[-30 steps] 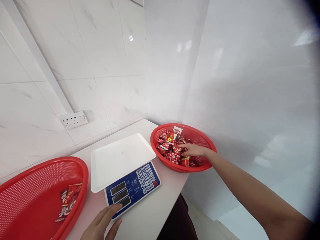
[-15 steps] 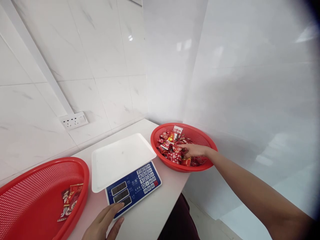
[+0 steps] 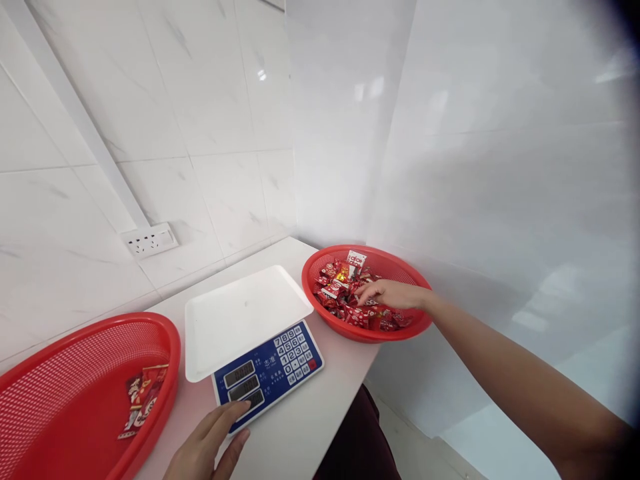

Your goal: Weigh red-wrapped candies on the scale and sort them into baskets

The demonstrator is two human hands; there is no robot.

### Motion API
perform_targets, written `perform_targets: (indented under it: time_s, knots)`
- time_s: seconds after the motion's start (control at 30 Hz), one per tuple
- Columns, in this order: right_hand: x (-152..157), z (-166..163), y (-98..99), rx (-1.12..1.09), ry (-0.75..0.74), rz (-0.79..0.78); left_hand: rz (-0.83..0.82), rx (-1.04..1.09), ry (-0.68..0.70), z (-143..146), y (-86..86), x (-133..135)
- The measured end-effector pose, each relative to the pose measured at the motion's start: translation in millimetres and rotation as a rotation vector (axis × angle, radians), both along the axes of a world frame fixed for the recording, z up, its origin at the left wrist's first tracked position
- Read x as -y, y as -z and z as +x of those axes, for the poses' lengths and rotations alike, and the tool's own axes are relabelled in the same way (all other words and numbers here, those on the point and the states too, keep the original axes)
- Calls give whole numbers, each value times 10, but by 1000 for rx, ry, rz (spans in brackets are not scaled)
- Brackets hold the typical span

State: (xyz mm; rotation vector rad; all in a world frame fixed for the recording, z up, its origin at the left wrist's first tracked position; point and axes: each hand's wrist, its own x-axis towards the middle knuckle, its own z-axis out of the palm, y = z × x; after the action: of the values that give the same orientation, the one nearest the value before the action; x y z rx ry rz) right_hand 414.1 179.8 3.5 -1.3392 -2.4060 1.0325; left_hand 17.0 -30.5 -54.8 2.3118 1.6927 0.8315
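Observation:
My right hand (image 3: 387, 294) reaches into the red basket (image 3: 400, 265) at the right, fingers curled down among several red wrapped candies (image 3: 345, 293). What the fingers hold is hidden. My left hand (image 3: 207, 447) lies flat with fingers apart, its tips touching the front edge of the blue-faced scale (image 3: 270, 370). The scale's white tray (image 3: 240, 317) has nothing on it. A second red basket (image 3: 75, 353) at the left holds a few candy packets (image 3: 143, 397).
The white counter (image 3: 305, 427) ends just in front of me, with floor below to the right. A tiled wall with a white socket strip (image 3: 149, 239) runs behind. A glossy white panel rises close behind the right basket.
My right hand has lifted slightly and shifted back within the right basket, and the candies under it have shifted. My left hand stays at the scale's front edge.

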Motion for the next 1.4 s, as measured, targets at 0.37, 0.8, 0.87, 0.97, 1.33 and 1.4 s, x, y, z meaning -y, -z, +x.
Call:
perform_targets:
  time_s: [0.37,0.8,0.87,0.97,1.33,1.4]
  knots:
    - [41,67,60,119,165,123,27,-43,26,69,-49,-17]
    - [151,-173,-84,-103,305,180,64,-39,60,198,-166,-45]
    - [197,-194,-120,-113,295,163,56,-44,66,198,-162,-38]
    - [260,-222,-157,-117,300,164,44,-47,57,204,-146,-37]
    - [412,-294,-98,-131,407,278,-52,76,62,356,-214,-78]
    - [503,-379,-116,-232,377,260,-151,157,33,436,-248,-107]
